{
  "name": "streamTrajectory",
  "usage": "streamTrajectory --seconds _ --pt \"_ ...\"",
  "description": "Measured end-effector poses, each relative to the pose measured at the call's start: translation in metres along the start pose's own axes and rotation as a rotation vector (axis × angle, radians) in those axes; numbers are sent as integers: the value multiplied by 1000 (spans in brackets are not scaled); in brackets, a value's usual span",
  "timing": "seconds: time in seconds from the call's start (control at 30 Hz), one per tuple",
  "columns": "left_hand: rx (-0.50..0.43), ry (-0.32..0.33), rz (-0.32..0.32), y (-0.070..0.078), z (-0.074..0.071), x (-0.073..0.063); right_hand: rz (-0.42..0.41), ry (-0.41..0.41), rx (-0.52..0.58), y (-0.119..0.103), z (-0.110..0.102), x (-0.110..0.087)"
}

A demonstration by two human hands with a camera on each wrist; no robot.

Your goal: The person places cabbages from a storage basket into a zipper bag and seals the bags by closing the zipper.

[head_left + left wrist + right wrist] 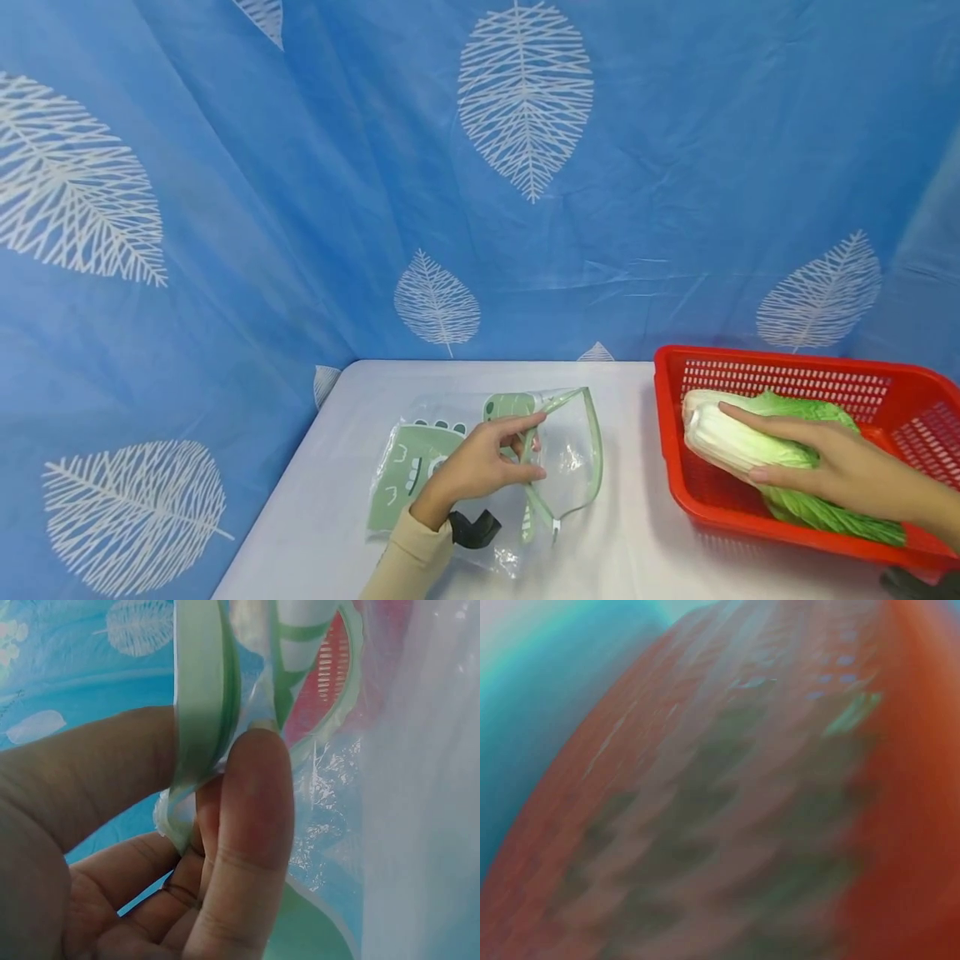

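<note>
From my head, I see the green cartoon print on the clear bag (pixel 566 462) lying on the counter (pixel 630 554); some small marks are too fine to read. My left hand (pixel 487 454) reaches up from below, pinching the bag's green edge beside its gaping mouth. My right hand (pixel 821 462) comes in from the right, gripping the cabbage (pixel 750 446) inside the red basket (pixel 667 442).

At my left wrist, my fingers press together on that edge, with the basket visible through the opening.

At my right wrist, blurred basket mesh shows leafy green through its holes; my grip is hidden there.
</note>
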State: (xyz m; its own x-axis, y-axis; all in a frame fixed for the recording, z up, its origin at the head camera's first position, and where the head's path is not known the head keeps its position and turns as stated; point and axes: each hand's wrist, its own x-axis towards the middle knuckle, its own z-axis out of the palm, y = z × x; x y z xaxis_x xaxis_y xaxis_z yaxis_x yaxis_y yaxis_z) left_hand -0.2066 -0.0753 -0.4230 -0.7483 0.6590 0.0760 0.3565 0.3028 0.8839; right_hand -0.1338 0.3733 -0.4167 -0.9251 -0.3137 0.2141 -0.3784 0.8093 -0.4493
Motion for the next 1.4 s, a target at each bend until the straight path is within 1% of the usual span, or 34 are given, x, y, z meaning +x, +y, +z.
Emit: streamTrajectory --seconds 0.07,0.23,0.3,0.33,0.47,0.57,0.7,0.8,0.9,1.0,1.07,1.23,1.33,1.4 --pt "0 0 0 0 0 0 -30 16 25 -10 -4 2" --pt "17 11 4 0 -1 0 -118 70 38 -37 -20 11" --pt "18 16 4 -1 -1 0 -127 78 45 -48 -25 16" --pt "17 18 3 -1 -1 -1 -131 78 66 -53 -27 18" --pt "13 23 0 -2 -1 -2 -166 61 105 -76 -27 26" --pt "10 20 0 -3 0 -2 -221 60 118 -90 -21 30" --pt "12 6 4 -4 2 0 -215 78 166 -108 -12 32" --pt "19 0 6 -4 4 0 -155 101 221 -121 -6 33" --pt "21 -6 10 -4 4 1 -108 121 302 -132 2 37" --pt "18 -17 15 -5 3 0 -104 127 351 -141 16 42" --pt "22 -18 17 -4 2 0 -111 129 348 -144 30 44" --pt "54 -5 18 -1 -1 0 -130 161 283 -148 67 44" --pt "75 3 25 1 -4 0 -127 177 266 -151 82 41" --pt "81 6 29 2 -6 0 -106 190 265 -154 89 40"
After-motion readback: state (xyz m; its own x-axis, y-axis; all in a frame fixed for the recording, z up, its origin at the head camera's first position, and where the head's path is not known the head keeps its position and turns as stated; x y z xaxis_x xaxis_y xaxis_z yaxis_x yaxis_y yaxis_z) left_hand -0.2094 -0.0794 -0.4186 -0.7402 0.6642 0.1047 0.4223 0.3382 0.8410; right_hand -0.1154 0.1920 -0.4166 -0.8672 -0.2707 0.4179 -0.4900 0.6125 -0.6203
